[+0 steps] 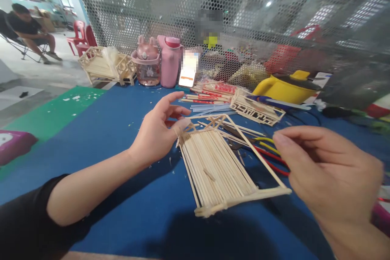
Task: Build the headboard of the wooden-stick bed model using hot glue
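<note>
My left hand point(160, 130) grips the far left corner of a small model made of thin wooden sticks point(213, 162), with the thumb over its edge. The model has a floor of sticks side by side and an outer frame along its right side. On that floor lies a short broken stick piece point(209, 174). To the right of the model, apart from it, my right hand point(332, 170) is closed in a pinch; whatever its fingertips hold is hidden. Behind the model are pliers with yellow and red handles point(271, 156), partly covered by it.
Across the back of the blue table point(122, 109) stand a finished stick model point(100, 65), a pink flask point(170, 61), a clear bottle point(148, 69), a lit phone point(188, 69) and a yellow pot point(286, 89). Bundled sticks point(210, 95), glue sticks point(207, 107) and another stick model point(257, 107) lie nearer.
</note>
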Available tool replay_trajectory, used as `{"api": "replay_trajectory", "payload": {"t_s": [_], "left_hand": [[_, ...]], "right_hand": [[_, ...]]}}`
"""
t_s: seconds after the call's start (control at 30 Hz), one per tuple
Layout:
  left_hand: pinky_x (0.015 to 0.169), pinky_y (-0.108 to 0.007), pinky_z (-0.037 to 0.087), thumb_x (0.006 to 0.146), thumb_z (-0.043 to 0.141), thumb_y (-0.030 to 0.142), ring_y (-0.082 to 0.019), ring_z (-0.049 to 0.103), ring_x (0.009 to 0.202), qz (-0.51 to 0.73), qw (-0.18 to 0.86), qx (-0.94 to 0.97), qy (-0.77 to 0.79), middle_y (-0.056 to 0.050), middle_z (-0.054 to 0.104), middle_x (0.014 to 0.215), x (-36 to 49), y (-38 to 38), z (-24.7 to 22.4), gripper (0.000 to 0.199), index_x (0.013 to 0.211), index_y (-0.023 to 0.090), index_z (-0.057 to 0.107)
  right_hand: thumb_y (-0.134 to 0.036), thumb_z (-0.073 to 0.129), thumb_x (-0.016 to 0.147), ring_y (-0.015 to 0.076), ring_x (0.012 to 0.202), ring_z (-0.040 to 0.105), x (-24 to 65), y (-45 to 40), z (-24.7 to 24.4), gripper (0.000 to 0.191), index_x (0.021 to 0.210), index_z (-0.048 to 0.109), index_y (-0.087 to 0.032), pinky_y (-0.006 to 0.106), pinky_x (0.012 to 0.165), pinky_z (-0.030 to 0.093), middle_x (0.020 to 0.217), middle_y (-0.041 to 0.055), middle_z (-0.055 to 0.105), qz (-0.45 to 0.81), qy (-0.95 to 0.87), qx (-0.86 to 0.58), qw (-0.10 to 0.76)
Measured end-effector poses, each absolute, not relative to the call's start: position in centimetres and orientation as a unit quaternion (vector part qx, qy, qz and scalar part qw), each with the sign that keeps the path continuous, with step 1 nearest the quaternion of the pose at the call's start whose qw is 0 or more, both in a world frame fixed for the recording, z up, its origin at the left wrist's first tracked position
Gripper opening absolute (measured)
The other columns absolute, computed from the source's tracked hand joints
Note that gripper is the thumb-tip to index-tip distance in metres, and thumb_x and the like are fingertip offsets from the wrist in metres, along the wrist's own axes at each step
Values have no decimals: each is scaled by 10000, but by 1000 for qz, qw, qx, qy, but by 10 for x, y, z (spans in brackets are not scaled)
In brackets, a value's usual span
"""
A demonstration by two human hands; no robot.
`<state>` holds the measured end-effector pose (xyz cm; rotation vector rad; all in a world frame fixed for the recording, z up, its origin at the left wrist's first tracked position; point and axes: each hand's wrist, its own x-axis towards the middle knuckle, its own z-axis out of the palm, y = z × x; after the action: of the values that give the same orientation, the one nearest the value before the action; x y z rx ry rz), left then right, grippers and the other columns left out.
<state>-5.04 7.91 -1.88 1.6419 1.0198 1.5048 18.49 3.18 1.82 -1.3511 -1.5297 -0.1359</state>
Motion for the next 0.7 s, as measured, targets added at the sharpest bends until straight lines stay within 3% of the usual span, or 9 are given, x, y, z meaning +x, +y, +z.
{"api": "replay_trajectory", "payload": {"t_s": [0.17, 0.6, 0.7], "left_hand": [[755, -286, 538, 749, 666, 216, -166, 620, 934, 573, 329, 640, 392, -43, 666, 1000, -48, 78, -21, 589, 1282, 227, 414], [663, -303, 549, 728, 679, 211, -141, 608, 744, 552, 284, 641, 452, -20, 624, 938, -40, 81, -28, 621, 1283, 274, 409], [744, -348, 549, 714, 698, 225, -185, 620, 879, 540, 306, 664, 417, -50, 611, 1062, -47, 80, -26, 710, 1327, 304, 349]], "right_hand": [[-278, 668, 720, 165, 599, 611, 185, 29, 5, 20, 732, 665, -262, 310, 607, 480, 683, -10, 660, 8, -597, -575, 560], [-310, 641, 747, 131, 556, 556, 184, 16, -3, 19, 742, 655, -297, 281, 528, 420, 715, -41, 652, 17, -620, -584, 524], [-315, 648, 745, 125, 528, 533, 184, 15, 3, 61, 802, 661, -299, 282, 520, 412, 727, -37, 645, 20, -589, -605, 535]]}}
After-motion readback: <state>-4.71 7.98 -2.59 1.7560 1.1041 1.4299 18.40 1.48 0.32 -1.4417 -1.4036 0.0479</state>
